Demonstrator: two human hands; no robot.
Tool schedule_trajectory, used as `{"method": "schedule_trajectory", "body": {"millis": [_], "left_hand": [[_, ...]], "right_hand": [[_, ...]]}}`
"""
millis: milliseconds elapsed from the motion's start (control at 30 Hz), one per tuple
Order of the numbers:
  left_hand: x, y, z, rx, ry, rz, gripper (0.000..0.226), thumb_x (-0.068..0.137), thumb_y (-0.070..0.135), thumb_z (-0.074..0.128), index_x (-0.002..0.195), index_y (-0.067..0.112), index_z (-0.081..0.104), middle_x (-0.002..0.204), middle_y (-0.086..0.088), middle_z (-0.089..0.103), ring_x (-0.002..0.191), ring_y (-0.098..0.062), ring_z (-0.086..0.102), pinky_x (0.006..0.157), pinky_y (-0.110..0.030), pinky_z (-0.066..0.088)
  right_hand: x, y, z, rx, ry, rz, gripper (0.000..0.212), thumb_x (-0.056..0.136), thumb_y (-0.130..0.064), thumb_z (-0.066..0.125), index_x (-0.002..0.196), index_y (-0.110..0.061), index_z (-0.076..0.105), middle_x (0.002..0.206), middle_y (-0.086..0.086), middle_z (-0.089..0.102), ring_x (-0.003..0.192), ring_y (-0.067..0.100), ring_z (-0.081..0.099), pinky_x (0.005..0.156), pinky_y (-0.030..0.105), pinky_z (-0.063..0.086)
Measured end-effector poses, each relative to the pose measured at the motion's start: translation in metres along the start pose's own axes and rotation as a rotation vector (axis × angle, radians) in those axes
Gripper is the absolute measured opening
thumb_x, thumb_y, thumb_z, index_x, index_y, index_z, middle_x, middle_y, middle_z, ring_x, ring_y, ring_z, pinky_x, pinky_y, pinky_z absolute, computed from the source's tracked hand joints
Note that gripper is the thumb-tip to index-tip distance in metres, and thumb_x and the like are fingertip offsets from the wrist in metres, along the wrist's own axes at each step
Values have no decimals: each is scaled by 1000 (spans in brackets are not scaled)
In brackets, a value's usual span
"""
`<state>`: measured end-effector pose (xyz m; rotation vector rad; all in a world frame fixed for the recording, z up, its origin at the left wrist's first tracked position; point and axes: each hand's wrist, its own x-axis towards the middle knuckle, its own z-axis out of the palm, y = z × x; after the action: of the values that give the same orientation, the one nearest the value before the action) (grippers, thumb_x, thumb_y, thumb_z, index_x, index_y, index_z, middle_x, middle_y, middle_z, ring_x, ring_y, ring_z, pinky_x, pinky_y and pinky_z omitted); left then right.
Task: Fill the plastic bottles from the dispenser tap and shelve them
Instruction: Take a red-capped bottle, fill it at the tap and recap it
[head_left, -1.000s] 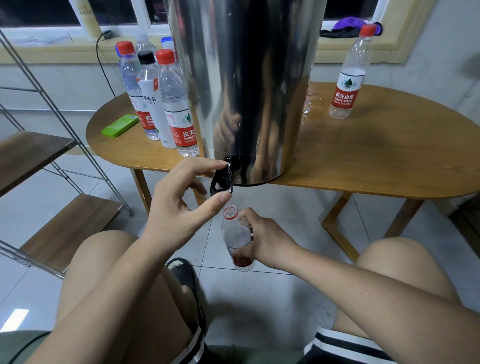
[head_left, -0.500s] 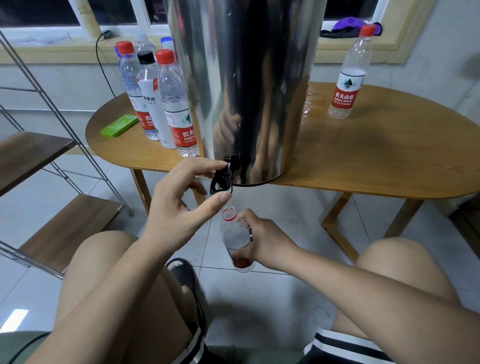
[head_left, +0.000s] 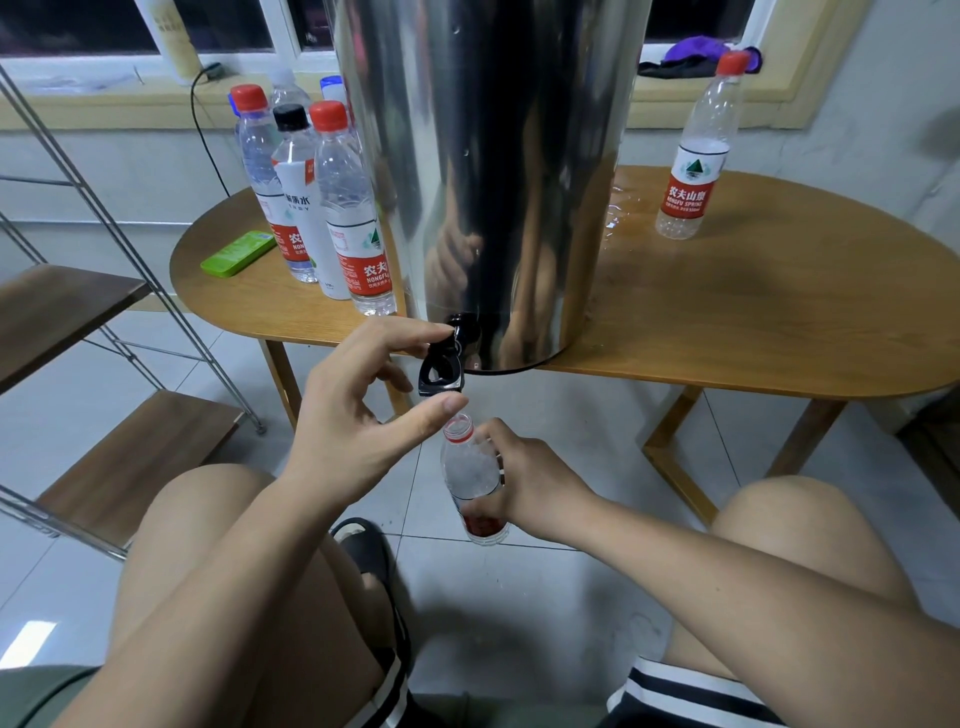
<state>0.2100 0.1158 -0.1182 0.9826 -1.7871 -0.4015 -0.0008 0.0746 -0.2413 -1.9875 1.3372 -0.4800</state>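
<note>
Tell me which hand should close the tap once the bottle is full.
Left. The left hand pinches the tap, while the right hand holds the bottle under it and probably can't let go.

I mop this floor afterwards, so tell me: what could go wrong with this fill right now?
The left hand seems to have its thumb between the tap and the bottle mouth, so water may splash onto the floor.
The right hand holds the bottle in mid-air; it could slip as it fills.
The dispenser overhangs the table edge; tugging the tap might shift it.
</note>
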Motion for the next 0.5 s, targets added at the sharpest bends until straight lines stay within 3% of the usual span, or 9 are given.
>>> {"method": "schedule_trajectory", "body": {"millis": [500], "left_hand": [[0, -2, -1, 17, -4, 12, 50, 93, 41, 82, 134, 13, 70, 124, -3, 72, 118, -29, 68, 82, -36, 55]], "right_hand": [[-1, 0, -1, -9, 4, -11, 69, 71, -48, 93, 118, -40, 42, 114, -3, 72, 100, 24, 68, 85, 44, 59]]}}
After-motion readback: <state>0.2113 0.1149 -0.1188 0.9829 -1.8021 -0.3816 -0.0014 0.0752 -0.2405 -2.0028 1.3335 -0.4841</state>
